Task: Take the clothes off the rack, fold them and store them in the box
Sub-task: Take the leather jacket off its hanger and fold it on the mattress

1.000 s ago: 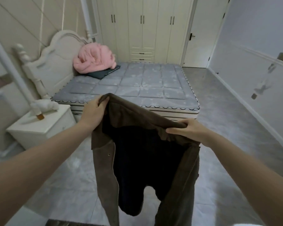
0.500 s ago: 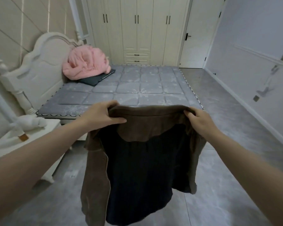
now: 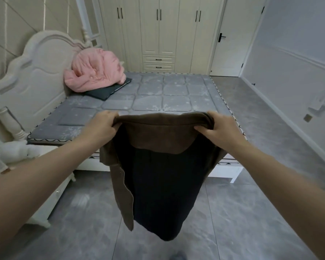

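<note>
A brown jacket [image 3: 158,139] with a dark inner lining hangs in the air in front of me, stretched between both hands. My left hand [image 3: 99,126] grips its top left corner and my right hand [image 3: 219,127] grips its top right corner. The jacket's lower part dangles above the grey floor, just short of the bed's near edge. Neither the rack nor the box is in view.
A bed with a grey quilted mattress [image 3: 158,98] stands straight ahead, with a pink bundle [image 3: 95,72] and a dark pillow [image 3: 109,90] near the white headboard [image 3: 34,72]. A white nightstand [image 3: 17,166] is at the left. Wardrobes [image 3: 158,34] and a door [image 3: 231,38] line the far wall.
I have moved closer to the bed. The jacket has been raised and spread wider, its top edge now level between my hands.
</note>
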`<state>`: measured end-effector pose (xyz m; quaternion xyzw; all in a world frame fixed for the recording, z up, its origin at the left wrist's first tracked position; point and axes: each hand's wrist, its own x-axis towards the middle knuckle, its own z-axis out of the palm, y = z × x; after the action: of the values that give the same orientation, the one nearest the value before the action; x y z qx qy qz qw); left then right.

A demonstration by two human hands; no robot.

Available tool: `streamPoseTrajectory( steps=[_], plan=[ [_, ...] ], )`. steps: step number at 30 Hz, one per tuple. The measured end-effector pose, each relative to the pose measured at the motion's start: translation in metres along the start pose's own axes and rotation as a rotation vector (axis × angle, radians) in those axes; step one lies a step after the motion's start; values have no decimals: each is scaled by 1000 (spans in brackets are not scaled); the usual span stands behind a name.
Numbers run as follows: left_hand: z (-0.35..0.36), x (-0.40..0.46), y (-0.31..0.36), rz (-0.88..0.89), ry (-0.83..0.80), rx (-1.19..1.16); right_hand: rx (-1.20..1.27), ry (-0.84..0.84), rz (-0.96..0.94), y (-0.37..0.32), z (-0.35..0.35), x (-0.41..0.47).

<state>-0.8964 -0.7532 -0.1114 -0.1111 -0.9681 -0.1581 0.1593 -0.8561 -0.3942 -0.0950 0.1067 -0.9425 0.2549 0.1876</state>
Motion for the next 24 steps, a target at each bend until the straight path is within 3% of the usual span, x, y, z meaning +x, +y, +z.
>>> streamPoseTrajectory(
  steps=[6, 9, 12, 16, 19, 21, 24],
  plan=[
    [24, 67, 1, -110, 99, 285, -391, 104, -122, 42, 30, 95],
    [30, 95, -3, -290, -27, 260, -455, -24, -116, 50, 43, 140],
    [36, 122, -3, -420, -123, 89, -376, -175, -1, 57, 60, 176],
    [47, 156, 8, -696, -150, -395, -67, -428, 138, 58, 77, 217],
    [57, 177, 14, -871, -85, -842, 478, -507, 471, 52, 85, 242],
    [66, 195, 8, -877, -34, -1005, 772, -464, 634, 47, 97, 257],
    [77, 224, -8, -788, 59, -1108, 1017, -216, 717, 47, 120, 280]
  ],
)
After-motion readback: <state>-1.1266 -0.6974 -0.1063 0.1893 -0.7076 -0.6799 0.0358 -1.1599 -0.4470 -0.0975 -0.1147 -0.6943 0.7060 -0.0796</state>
